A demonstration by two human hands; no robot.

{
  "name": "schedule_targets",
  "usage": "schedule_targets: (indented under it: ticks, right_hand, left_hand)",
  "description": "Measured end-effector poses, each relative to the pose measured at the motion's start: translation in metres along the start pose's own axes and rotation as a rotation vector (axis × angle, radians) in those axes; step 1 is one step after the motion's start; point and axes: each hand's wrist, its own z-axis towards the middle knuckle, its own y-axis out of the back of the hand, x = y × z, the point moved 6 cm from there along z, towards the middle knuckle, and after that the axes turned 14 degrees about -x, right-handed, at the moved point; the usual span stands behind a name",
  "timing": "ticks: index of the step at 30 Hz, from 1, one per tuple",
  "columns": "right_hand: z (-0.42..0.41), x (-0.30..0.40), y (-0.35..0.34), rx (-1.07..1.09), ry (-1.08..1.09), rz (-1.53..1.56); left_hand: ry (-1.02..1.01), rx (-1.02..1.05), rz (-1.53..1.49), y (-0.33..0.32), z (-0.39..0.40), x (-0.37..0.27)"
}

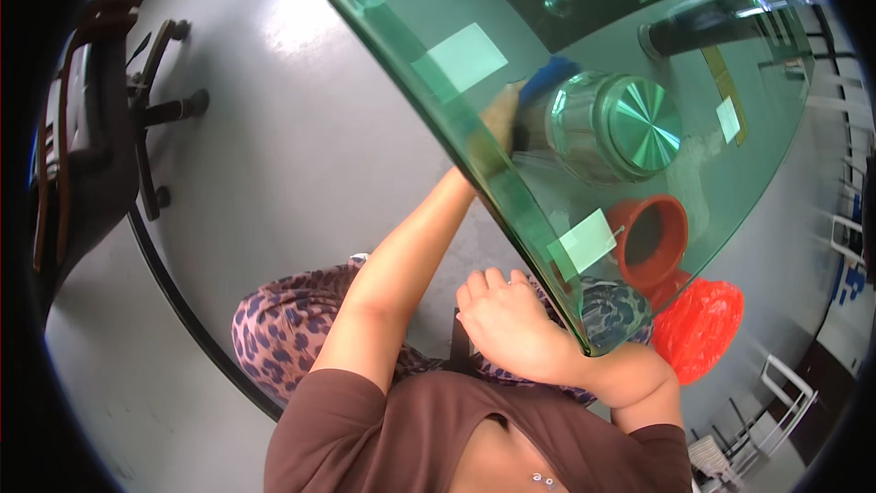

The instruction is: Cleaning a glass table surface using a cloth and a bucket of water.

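My left hand [503, 120] reaches beneath the green-tinted glass tabletop [424, 7] and shows dimly through it. It presses a blue cloth [551, 79] to the side of a shiny cylindrical metal table support [582, 123], whose round disc lies under the glass. Part of the hand and cloth is hidden behind the support and glare. Close to my body, my right hand [506, 322] hovers over my lap beside the glass edge, its fingers curled in. Nothing shows in it, though its palm is hidden.
A reddish-brown bucket [650, 239] stands below the glass, near a red plastic bag [705, 329]. Pale paper stickers [588, 243] show on the glass. A black swivel chair [96, 150] is on the left. White metal-framed furniture [787, 390] stands at the lower right.
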Motion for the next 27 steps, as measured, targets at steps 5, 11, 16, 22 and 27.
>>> schedule_targets:
  ticks: [5,11,16,22,27]
  right_hand:
    - [0.016,-0.004,-0.002,-0.083,-0.062,0.028]
    - [0.012,-0.007,-0.016,-0.314,-0.077,0.049]
    - [0.012,-0.018,-0.006,-0.15,-0.36,0.406]
    - [0.001,-0.012,-0.022,-0.276,-0.173,0.004]
    - [0.003,-0.007,-0.031,-0.251,-0.11,0.058]
  left_hand:
    - [0.558,-0.229,-0.07,0.042,0.012,0.085]
    - [0.278,-0.348,-0.434,0.018,-0.022,0.013]
    - [0.125,-0.289,-0.453,-0.004,-0.043,-0.042]
    - [-0.572,-0.054,0.797,0.015,-0.012,-0.026]
    - [-0.005,0.032,0.284,0.078,0.024,0.1]
